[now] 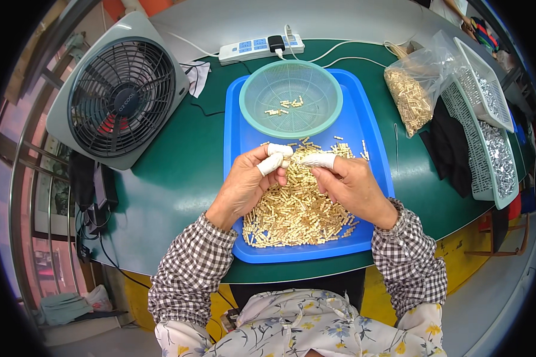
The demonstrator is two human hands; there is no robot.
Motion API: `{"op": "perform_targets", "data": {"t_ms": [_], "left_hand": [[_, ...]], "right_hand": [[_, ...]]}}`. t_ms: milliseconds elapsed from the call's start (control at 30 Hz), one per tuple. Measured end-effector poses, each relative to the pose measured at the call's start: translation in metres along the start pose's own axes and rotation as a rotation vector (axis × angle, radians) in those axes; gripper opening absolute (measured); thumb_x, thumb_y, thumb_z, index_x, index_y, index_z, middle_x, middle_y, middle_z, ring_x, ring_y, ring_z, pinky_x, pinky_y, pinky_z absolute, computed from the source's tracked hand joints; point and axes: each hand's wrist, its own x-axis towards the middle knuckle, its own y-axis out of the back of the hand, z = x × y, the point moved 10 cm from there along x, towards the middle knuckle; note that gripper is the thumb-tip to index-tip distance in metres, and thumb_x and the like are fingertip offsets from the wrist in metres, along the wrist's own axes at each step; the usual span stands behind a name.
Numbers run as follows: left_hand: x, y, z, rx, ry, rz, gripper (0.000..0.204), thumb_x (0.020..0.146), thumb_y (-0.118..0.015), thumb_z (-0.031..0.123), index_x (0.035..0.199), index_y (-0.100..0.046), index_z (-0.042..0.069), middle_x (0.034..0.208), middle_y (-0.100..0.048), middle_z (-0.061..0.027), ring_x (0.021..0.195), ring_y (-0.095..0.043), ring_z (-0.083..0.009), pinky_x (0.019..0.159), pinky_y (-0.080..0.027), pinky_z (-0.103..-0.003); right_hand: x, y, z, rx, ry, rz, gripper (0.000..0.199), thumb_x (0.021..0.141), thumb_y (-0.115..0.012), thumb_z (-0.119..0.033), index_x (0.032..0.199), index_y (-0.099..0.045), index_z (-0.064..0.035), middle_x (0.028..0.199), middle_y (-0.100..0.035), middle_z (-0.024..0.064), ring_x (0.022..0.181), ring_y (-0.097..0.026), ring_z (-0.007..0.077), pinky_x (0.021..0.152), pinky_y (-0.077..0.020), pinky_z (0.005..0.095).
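Left hand: thumb and forefinger, both in white covers, meet at the tips; the left hand hangs over the pile.
Right hand: the right hand faces it, its white-covered forefinger reaching left above the thumb; fingertips and covers hide so much that I cannot tell whether either hand grips a fitting.
Good handling: best to pinch one fitting at a time, lightly, and keep both hands above the tray so a slip lands inside.
Brass-coloured fittings: heaped below the hands, slender and stepped.
Long axes: mostly flat but at mixed angles, no shared direction; those by the tray's right side point roughly away from the person.
Blue tray: under the heap, on the green surface.
Mesh colander: at the tray's far end, a few fittings inside, mostly lying crosswise.
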Motion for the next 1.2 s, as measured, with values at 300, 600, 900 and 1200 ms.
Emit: {"op": "perform_targets", "data": {"t_ms": [300, 600, 900, 1200], "left_hand": [[-0.002, -0.002, 0.003, 0.059, -0.038, 0.017, 0.018, 0.088, -0.052, 0.008, 0.103, -0.056, -0.002, 0.08, -0.057, -0.0042, 0.067, -0.054, -0.0095, 0.062, -0.049, -0.021], [-0.012, -0.015, 0.035, 0.506, -0.308, 0.104, 0.02, 0.086, -0.052, 0.0, 0.106, -0.054, -0.003, 0.087, -0.058, -0.006, 0.072, -0.056, -0.0095, 0.065, -0.051, -0.023], [-0.011, -0.023, 0.021, 0.358, -0.223, 0.027, 0.035, 0.085, -0.055, 0.001, 0.117, -0.043, -0.001, 0.091, -0.059, -0.0076, 0.076, -0.059, -0.0127, 0.067, -0.053, -0.025], [-0.013, -0.015, 0.031, 0.602, -0.184, 0.021, 0.026, 0.081, -0.06, 0.004, 0.106, -0.053, 0.001, 0.09, -0.06, -0.007, 0.073, -0.059, -0.0144, 0.065, -0.05, -0.026]], "right_hand": [[0.0, -0.002, 0.0, -0.035, 0.04, -0.003, 0.012, 0.083, -0.056, -0.006, 0.092, -0.062, 0.0017, 0.058, -0.059, 0.0061, 0.046, -0.055, 0.0106, 0.041, -0.0413, 0.0238], [0.0, -0.002, -0.003, -0.011, 0.015, -0.036, 0.015, 0.085, -0.055, -0.006, 0.098, -0.055, 0.0024, 0.058, -0.057, 0.0056, 0.044, -0.053, 0.0092, 0.039, -0.0386, 0.0237], [-0.005, -0.023, 0.012, 0.249, -0.276, -0.255, 0.021, 0.087, -0.052, -0.005, 0.106, -0.049, 0.0021, 0.06, -0.056, 0.0028, 0.043, -0.049, 0.0054, 0.038, -0.0367, 0.0188], [-0.002, -0.016, 0.019, 0.287, -0.276, -0.191, 0.013, 0.088, -0.052, -0.007, 0.096, -0.051, 0.0028, 0.06, -0.056, 0.0027, 0.042, -0.047, 0.0047, 0.038, -0.0366, 0.0187]]}}
